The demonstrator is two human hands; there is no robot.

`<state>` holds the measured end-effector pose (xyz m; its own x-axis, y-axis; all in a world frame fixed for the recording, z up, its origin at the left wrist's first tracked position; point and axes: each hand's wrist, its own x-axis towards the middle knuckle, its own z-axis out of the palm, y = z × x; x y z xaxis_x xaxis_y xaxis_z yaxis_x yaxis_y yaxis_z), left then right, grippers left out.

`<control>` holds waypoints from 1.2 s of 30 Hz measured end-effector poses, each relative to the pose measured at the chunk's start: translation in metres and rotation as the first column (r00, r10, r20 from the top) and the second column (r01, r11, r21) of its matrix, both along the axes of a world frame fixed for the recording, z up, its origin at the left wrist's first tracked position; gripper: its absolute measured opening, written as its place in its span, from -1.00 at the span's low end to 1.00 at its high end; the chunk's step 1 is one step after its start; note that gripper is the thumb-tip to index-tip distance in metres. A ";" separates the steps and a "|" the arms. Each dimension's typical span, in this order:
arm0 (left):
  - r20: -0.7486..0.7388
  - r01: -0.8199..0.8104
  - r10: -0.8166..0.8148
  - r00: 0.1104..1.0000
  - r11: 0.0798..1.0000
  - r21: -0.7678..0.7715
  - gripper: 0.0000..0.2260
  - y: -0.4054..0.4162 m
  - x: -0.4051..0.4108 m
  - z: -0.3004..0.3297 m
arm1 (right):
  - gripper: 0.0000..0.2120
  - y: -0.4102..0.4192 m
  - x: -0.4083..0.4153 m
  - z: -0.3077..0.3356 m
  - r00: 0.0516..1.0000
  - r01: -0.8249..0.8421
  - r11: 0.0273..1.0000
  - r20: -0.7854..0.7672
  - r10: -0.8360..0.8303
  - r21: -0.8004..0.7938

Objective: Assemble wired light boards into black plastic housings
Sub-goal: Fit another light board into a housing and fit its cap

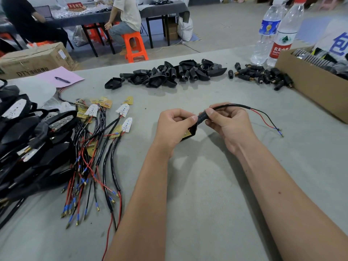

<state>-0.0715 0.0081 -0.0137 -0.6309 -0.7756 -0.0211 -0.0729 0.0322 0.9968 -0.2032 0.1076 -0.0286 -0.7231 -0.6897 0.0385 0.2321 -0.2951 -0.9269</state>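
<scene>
Fingers of your left hand (176,125) close their grip on a black plastic housing (189,131), held just above the counter (207,185) with a yellowish board showing inside it. Your right hand (228,122) pinches the black connector sleeve (203,116) at the housing's neck. The black cable (233,105) arcs right from that grip and splits into red and black leads (267,119) ending near the cardboard box (310,80). Loose wired light boards (105,125) lie left; empty housings (165,75) are heaped beyond your hands.
</scene>
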 end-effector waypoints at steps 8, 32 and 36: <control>-0.020 0.129 -0.132 0.991 0.986 -0.105 -0.74 -0.007 0.007 -0.004 | -0.95 -0.003 -0.005 -0.002 0.994 0.029 1.000 0.106 -0.030 0.012; 0.079 -0.006 0.043 0.996 0.907 -0.421 -0.88 -0.026 0.016 -0.015 | -0.95 0.001 -0.018 -0.006 0.976 0.200 0.980 0.085 -0.198 -0.013; 0.053 -0.072 0.129 0.990 0.800 -0.596 -0.90 -0.027 0.014 -0.016 | -0.94 0.001 -0.014 -0.004 0.981 0.188 0.982 0.057 -0.187 -0.012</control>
<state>-0.0575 -0.0187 -0.0300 -0.5660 -0.7144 0.4115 -0.1936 0.6003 0.7760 -0.2175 0.1089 -0.0324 -0.8408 -0.5413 0.0060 0.2217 -0.3544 -0.9084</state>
